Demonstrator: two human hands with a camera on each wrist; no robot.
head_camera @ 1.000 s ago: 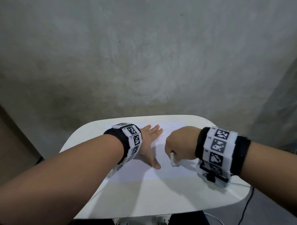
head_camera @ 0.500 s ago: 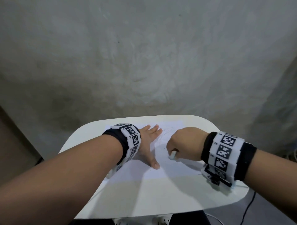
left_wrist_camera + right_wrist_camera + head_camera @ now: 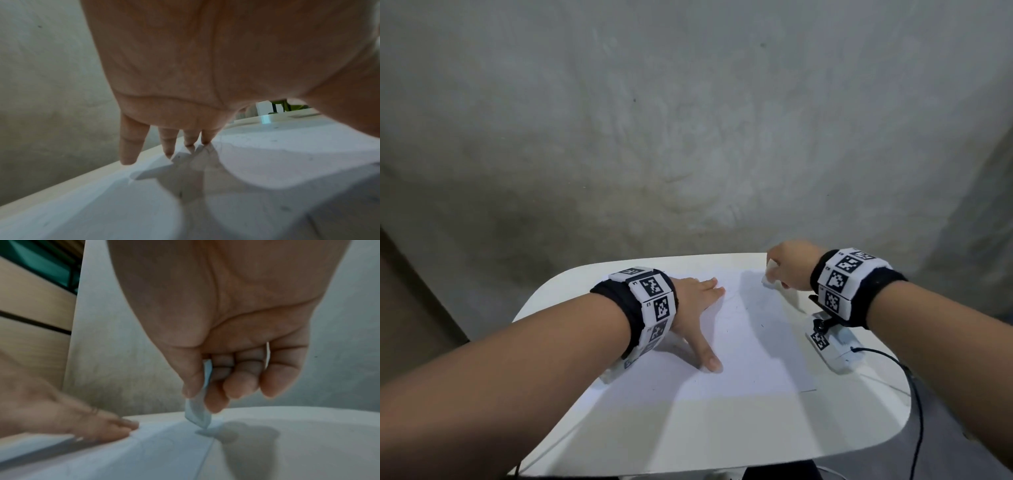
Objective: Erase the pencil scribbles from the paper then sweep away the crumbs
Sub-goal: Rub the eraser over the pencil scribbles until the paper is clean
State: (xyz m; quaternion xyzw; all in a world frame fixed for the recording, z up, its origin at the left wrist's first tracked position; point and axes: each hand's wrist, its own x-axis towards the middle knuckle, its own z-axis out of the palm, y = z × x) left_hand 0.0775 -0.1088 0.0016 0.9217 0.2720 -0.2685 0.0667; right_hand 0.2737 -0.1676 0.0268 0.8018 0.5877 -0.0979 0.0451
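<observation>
A white sheet of paper lies on the white table, with faint pencil lines and a few dark specks on it. My left hand lies flat on the paper's left part, fingers straight and thumb spread; the left wrist view shows its fingertips touching the sheet. My right hand is at the paper's far right corner and pinches a white eraser between thumb and fingers. In the right wrist view the eraser hangs with its tip at the paper's edge.
A rough grey wall stands right behind the table. A black cable runs from my right wrist camera over the table's right edge. A wooden panel is at the far left. The table's front part lies bare.
My right hand has moved with the eraser from the middle of the paper, next to my left thumb, to the far right corner. My left hand has stayed flat in place.
</observation>
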